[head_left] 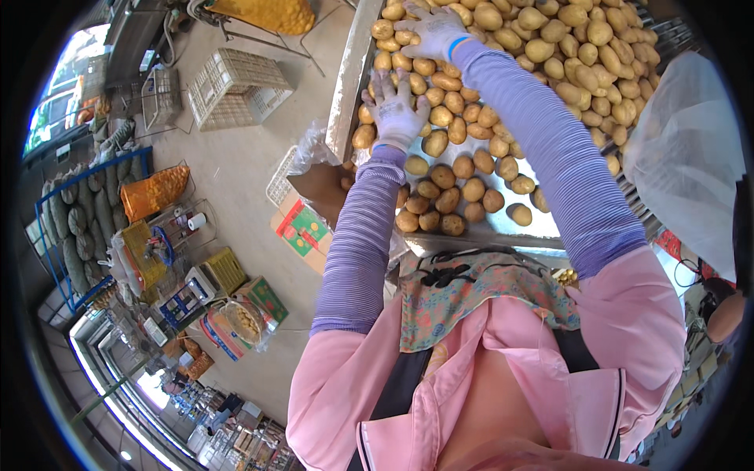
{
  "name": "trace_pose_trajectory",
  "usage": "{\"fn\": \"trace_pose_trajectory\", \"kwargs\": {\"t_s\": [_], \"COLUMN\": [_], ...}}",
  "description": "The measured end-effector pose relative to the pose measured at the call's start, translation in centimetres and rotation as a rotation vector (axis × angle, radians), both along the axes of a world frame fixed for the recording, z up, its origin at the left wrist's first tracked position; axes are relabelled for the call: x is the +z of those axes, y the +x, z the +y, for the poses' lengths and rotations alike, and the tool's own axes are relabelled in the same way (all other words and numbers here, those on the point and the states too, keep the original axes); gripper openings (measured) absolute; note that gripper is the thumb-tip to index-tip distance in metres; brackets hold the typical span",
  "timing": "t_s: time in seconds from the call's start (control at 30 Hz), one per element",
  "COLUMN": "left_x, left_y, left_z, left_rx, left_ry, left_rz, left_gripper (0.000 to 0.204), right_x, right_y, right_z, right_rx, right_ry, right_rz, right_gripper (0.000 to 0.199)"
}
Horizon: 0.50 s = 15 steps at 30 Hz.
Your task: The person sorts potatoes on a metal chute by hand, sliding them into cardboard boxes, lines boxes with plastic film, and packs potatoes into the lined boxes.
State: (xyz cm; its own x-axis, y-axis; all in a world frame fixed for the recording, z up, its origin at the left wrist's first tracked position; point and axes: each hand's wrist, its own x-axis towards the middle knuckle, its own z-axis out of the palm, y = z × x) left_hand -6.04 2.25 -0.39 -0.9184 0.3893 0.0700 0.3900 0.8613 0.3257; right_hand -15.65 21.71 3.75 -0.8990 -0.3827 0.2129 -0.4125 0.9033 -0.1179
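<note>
Many potatoes (585, 55) lie heaped on a metal sorting table (345, 102), thickest toward the far right. A looser group of potatoes (444, 196) rests on the table's near part, where bare metal shows between them. My left hand (394, 114), in a whitish glove, lies with fingers spread on potatoes by the left rim. Farther off, my right hand (436, 33), gloved the same way with a blue cuff edge, reaches across to the left and rests fingers apart on potatoes. Neither hand is closed round a potato. Purple striped sleeves cover both forearms.
Left of the table stands a pale plastic crate (236, 86). An open cardboard box (302, 231) with clear plastic lining sits against the table's near left corner. A translucent plastic sheet (687, 157) hangs at the right. Filled sacks (78, 220) are stacked far left.
</note>
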Motion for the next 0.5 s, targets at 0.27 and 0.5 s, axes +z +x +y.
{"fn": "trace_pose_trajectory", "kwargs": {"t_s": [0.27,0.5], "left_x": [2.1,2.0], "left_y": [11.9,17.9], "left_z": [-5.3,-17.1], "left_rx": [-0.209,-0.111], "left_ry": [-0.058,-0.154], "left_rz": [-0.017,-0.03], "left_gripper": [0.076,0.077], "right_x": [1.0,3.0], "right_y": [18.1,29.5], "right_z": [0.0,2.4], "right_rx": [0.049,-0.124], "right_ry": [-0.043,-0.022], "right_rz": [-0.182,-0.166], "right_gripper": [0.057,0.059]}}
